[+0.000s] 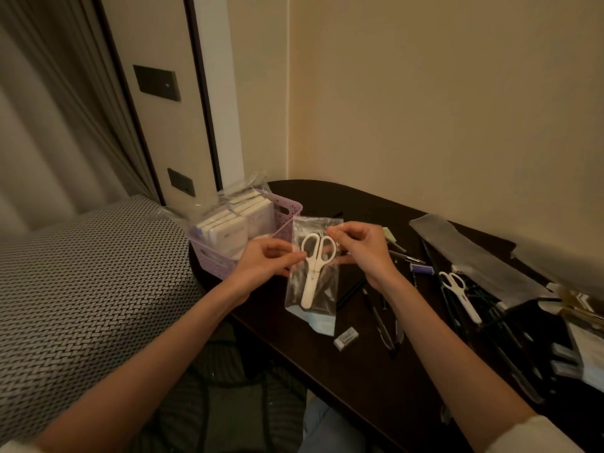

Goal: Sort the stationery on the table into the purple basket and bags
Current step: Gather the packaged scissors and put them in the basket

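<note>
While both hands hold it above the desk (343, 371), the clear bag (312, 289) with white scissors (313, 266) inside hangs just right of the purple basket (287, 210). Left hand (264, 259) grip pinches the bag's left edge; right hand (362, 248) grip pinches its top. Second scissors (459, 294), eraser (345, 338) lie further right of the basket.

A dim, warm-lit corner of a room. Plain cream walls (441, 109) meet behind a dark, round-ended table (343, 371). To the left hangs a grey curtain (49, 109) beside a pale panel (170, 125) edged in dark trim — two dark wall plates (157, 82) are set into it. A woven black-and-white cushion (81, 289) sits lower left.
</note>
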The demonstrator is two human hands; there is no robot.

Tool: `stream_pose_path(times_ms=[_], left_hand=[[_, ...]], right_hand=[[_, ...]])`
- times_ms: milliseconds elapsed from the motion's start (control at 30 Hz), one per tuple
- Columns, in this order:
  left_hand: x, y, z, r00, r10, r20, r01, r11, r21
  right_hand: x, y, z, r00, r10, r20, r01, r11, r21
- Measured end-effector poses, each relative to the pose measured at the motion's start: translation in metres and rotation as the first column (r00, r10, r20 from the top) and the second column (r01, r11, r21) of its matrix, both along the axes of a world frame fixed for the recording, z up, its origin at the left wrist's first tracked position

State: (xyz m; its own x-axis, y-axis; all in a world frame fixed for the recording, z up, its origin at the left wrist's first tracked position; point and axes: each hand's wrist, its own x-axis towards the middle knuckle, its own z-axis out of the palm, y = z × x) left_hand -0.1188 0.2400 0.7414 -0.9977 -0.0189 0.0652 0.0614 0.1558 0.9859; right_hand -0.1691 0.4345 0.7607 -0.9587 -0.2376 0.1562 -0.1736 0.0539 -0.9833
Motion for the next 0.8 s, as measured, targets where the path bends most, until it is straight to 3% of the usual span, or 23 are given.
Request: stream_pose_path(times_ms=[133,300,400,467,600,800], left_hand=[[-0.008,-0.005,0.02,0.998,0.045,-0.041,-0.045,0.999,-0.001],[-0.033,-0.027,0.062,0.941,0.208,-0.266,-0.242,0.965,-0.101],[-0.051,-0.05,0.081,0.874,0.261,-0.411,-0.363,0.911,-0.195],[-0.058,-0.062,0.083,0.835,0.213,-0.507,-0.428,0.831,-0.356],[-0.062,-0.066,0.056,0.853,0.037,-0.52,-0.415,0.653,-0.634],[-0.07,-0.068,0.02,0.824,-0.171,-0.54,-0.427,0.441,-0.79]], right_hand=[[-0.016,-0.025,0.017,1.0,-0.007,-0.006,0.006,0.996,-0.091],[-0.049,-0.054,0.045,1.0,-0.01,-0.002,0.01,0.989,-0.15],[-0.067,-0.066,0.059,1.0,-0.009,0.005,0.009,0.996,-0.09],[-0.076,-0.07,0.063,0.998,0.015,0.059,-0.011,0.997,-0.076],[-0.086,-0.076,0.059,0.943,0.208,0.26,-0.186,0.977,-0.107],[-0.105,-0.095,0.036,0.911,0.206,0.357,-0.232,0.972,0.031]])
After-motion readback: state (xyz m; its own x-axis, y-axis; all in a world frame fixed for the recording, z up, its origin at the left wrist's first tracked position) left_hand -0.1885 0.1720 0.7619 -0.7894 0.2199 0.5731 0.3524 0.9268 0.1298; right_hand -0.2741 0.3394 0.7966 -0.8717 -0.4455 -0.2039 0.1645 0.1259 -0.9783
